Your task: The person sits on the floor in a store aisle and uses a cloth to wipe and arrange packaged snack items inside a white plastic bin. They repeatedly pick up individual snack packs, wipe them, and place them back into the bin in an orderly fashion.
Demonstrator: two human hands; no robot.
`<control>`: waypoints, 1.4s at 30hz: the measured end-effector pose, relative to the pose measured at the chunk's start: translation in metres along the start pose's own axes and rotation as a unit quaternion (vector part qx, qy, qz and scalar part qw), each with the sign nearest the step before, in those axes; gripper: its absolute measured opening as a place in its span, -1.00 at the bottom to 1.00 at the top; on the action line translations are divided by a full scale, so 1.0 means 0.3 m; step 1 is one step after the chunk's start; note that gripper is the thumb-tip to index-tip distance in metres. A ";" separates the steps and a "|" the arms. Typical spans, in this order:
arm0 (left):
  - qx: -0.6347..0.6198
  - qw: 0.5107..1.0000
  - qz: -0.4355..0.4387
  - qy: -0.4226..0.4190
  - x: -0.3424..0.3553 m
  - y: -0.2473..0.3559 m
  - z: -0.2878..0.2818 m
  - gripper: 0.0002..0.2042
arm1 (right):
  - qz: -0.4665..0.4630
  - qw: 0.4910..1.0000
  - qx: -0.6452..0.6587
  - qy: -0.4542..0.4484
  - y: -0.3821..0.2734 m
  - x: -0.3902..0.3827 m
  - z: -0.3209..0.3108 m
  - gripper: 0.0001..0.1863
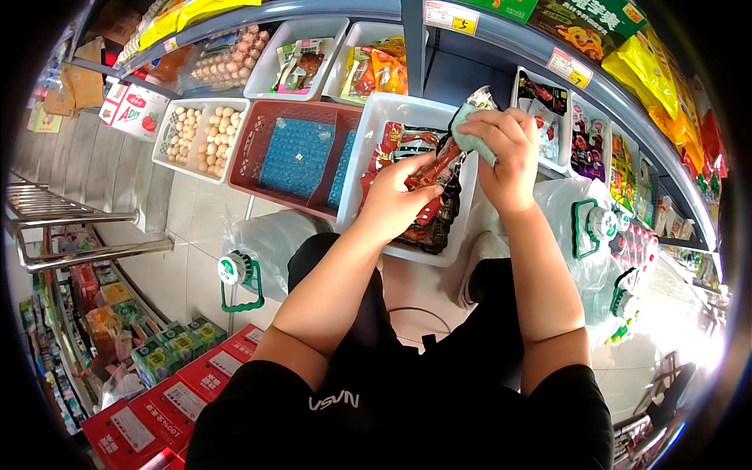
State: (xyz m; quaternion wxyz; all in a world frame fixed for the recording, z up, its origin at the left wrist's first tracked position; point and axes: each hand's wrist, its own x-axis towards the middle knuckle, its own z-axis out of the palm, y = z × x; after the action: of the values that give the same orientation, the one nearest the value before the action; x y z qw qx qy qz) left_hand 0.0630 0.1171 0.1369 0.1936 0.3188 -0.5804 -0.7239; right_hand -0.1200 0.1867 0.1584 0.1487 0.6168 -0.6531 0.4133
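Observation:
My left hand [392, 200] is closed on a red and dark snack packet [446, 163], holding it tilted above a white plastic bin [370, 135]. In my right hand [509, 153] is a pale green cloth [471, 139], wrapped over the packet's upper end; a shiny tip sticks out past the cloth. Under my hands, several red and black snack packets [433, 233] lie in the bin. My forearms partly cover the bin's near side.
Left of the bin stand a dark red crate [244, 171] with blue lining and a white basket of eggs [163, 149]. Large water jugs [270, 249] [565, 207] flank my legs. A shelf edge [517, 45] runs above; red cartons [168, 407] sit lower left.

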 end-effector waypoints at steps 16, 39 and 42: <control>-0.002 0.999 0.029 0.018 -0.012 -0.027 0.016 -0.53 | -0.004 1.000 -0.027 -0.003 -0.042 -0.009 -0.032 -0.53; -0.301 0.951 -0.057 -0.043 -0.008 -0.019 -0.017 -0.46 | 0.435 0.808 0.386 0.091 0.027 -0.062 -0.028 -0.70; -0.311 0.945 -0.073 -0.067 -0.003 -0.019 -0.016 -0.45 | 0.639 0.541 0.547 0.034 0.000 -0.073 -0.053 -0.71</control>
State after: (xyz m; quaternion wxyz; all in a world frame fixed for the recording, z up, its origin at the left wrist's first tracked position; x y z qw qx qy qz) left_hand 0.0674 0.1156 0.1311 0.1904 0.2355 -0.3133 -0.9001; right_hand -0.1210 0.2132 0.1529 -0.4987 -0.0164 -0.5161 0.6962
